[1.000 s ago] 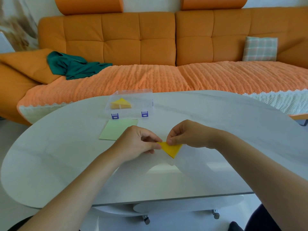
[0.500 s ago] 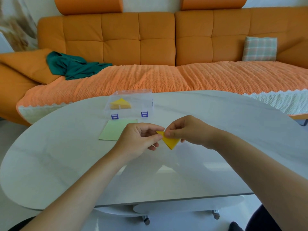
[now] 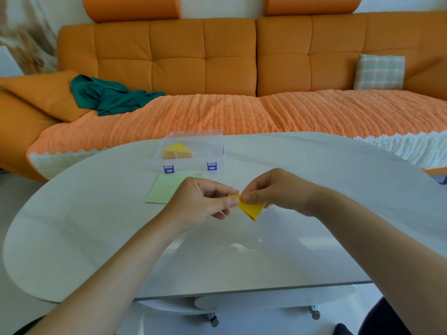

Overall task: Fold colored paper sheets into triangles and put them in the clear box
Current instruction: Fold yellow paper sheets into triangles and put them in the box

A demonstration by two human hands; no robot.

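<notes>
On the white oval table (image 3: 314, 170) a pale green paper sheet (image 3: 167, 189) lies just before the clear plastic box (image 3: 193, 151), which holds yellow folded triangles (image 3: 177, 150). Nearer, the left hand (image 3: 200, 201) and right hand (image 3: 278, 189) each pinch the small yellow folded paper triangle (image 3: 251, 207) between thumb and curled fingers, above the tabletop.

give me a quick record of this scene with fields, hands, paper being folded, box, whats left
left hand: pinches the yellow folded paper at its left corner
right hand: pinches the same paper at its top edge
yellow folded paper: triangle, point down, between both hands
clear box: on the table beyond the hands, yellow triangles inside
green sheet: flat, unfolded, just in front of the box
background: orange sofa, teal cloth, plaid cushion
</notes>
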